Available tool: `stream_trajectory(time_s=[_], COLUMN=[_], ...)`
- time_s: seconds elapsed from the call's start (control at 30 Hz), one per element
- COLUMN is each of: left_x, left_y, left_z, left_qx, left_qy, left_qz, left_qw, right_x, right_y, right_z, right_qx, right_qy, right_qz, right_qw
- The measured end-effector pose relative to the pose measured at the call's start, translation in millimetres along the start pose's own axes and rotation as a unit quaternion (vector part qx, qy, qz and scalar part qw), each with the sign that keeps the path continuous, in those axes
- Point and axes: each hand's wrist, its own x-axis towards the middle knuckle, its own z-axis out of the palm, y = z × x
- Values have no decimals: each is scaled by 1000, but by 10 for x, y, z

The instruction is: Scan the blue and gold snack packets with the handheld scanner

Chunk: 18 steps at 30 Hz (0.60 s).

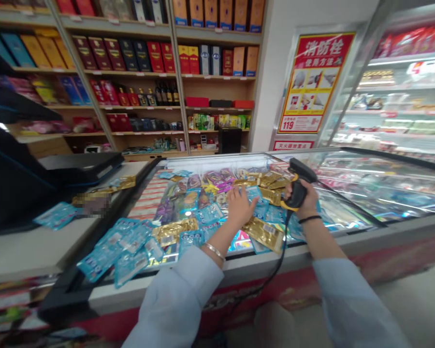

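A black and yellow handheld barcode scanner (297,186) is gripped in my right hand (308,200), with its cord (281,258) hanging down over the freezer's front edge. My left hand (239,208) reaches over the glass top with its fingers apart, at a blue packet (253,193); whether it touches the packet I cannot tell. Gold foil packets (273,181) lie heaped beyond my hands, and another gold packet (264,233) rests between my wrists. Left of my left hand are a gold packet (176,231) and a pile of blue packets (125,246).
Packets lie on the glass-topped chest freezer (369,186). On the counter (25,251) at left are a black machine (81,166), a blue packet (56,216) and gold packets. Shelves of boxes (130,55) line the back, and a refrigerated display (402,101) stands at right.
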Motion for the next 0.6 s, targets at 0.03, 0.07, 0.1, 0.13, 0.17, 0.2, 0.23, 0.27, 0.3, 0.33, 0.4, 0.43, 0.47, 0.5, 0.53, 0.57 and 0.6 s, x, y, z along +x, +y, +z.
stream_trajectory(time_s=[0.03,0.07,0.1,0.13,0.17,0.2,0.23,0.27,0.3,0.33,0.4,0.43,0.47,0.5,0.53,0.57,0.6], left_x=[25,61,107,158,212,264,309,347,375,392,395,382,360,329,290,242,188], left_y=[-16,-49,-99,-169,-256,-359,-474,-598,-728,-860,-1128,-1263,-1401,-1542,-1688,-1837,-1989], left_z=[-30,-75,-143,-240,-368,-529,-719,-933,-1160,-1390,-1814,-1993,-2144,-2268,-2369,-2451,-2521], left_qx=[-17,-36,-55,-70,-80,-83,-78,-69,-57,-45,-31,-31,-35,-42,-48,-55,-62], left_qy=[5,8,11,13,18,27,39,52,66,75,82,83,83,85,86,80,58], left_qz=[-3,-10,-16,-20,-22,-20,-16,-10,-10,-13,-31,-42,-54,-68,-82,-91,-100], left_qw=[1000,999,998,997,996,996,996,996,996,996,996,995,994,993,992,991,991], right_x=[-7,-10,-11,-9,-6,-2,1,2,1,-2,-16,-24,-32,-37,-40,-41,-41], right_y=[-24,-48,-71,-93,-115,-136,-156,-175,-188,-195,-175,-144,-95,-27,61,170,298], right_z=[2,8,22,49,92,157,244,354,487,639,982,1162,1340,1512,1673,1820,1950], right_qx=[1,0,-2,-10,-17,-24,-32,-41,-49,-54,-59,-58,-54,-46,-37,-25,-11], right_qy=[0,6,15,19,22,18,13,4,-6,-19,-52,-76,-101,-128,-152,-169,-183], right_qz=[0,2,1,-5,-14,-17,-11,-6,-2,5,18,27,35,41,49,60,71], right_qw=[1000,1000,1000,1000,1000,999,999,999,999,998,997,995,993,990,986,983,981])
